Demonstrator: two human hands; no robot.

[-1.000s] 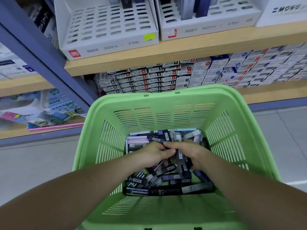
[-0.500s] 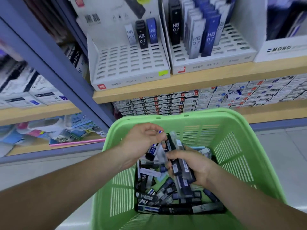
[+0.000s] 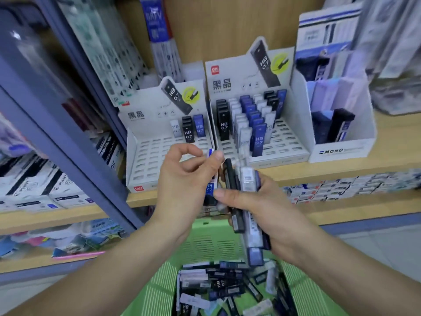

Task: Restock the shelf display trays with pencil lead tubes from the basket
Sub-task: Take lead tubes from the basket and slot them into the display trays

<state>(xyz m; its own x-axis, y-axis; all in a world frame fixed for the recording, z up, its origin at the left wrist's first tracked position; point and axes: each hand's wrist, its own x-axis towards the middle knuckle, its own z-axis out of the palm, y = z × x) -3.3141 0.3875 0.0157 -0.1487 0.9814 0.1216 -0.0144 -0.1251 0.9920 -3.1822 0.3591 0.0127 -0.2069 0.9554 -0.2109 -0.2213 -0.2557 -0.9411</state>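
Observation:
My right hand (image 3: 262, 213) grips a bundle of several lead tubes (image 3: 247, 201), black, clear and blue, held upright in front of the shelf. My left hand (image 3: 184, 179) pinches a single blue tube (image 3: 210, 173) between thumb and finger, right beside the bundle. Below, the green basket (image 3: 209, 240) holds a loose pile of tubes (image 3: 227, 286). On the shelf, the left white display tray (image 3: 159, 160) holds only three tubes at its back. The right tray (image 3: 282, 142) is partly filled with rows of black, clear and blue tubes.
A white MONO box (image 3: 341, 149) with dark tubes stands right of the trays. The wooden shelf edge (image 3: 341, 172) runs below them, with stacked small boxes (image 3: 341, 190) underneath. A blue-grey upright post (image 3: 68, 151) divides off the left shelves of packaged goods.
Both hands have risen out of the basket to shelf height with tubes in them. The left hand has drawn one blue tube away from the bundle. The view has tilted up towards the trays.

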